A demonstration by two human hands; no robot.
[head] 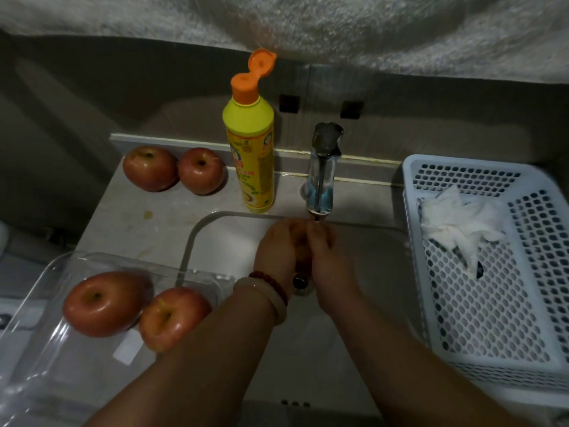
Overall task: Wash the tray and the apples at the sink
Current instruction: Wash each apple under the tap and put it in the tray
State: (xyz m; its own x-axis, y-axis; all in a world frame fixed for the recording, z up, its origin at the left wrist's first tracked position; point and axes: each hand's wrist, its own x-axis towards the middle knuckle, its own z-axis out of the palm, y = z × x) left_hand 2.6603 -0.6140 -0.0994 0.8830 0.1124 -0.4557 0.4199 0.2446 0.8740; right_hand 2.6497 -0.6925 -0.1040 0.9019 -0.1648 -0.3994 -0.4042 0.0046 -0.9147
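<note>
Head view: at frame centre, the left hand (278, 246) and right hand (323, 251) are cupped together around an apple (301, 245) under the faucet (321, 180), fingers curled onto the fruit, above the white sink (221, 238). The clear plastic tray (40, 349) sits at lower left with two red apples (103, 303) inside, and two more red apples (151, 167) rest on the counter at upper left, just beside the yellow dish-soap bottle (251, 155) with its orange cap flipped up. At right, a white perforated basket (492, 303) contains crumpled white tissue (455, 223).
</note>
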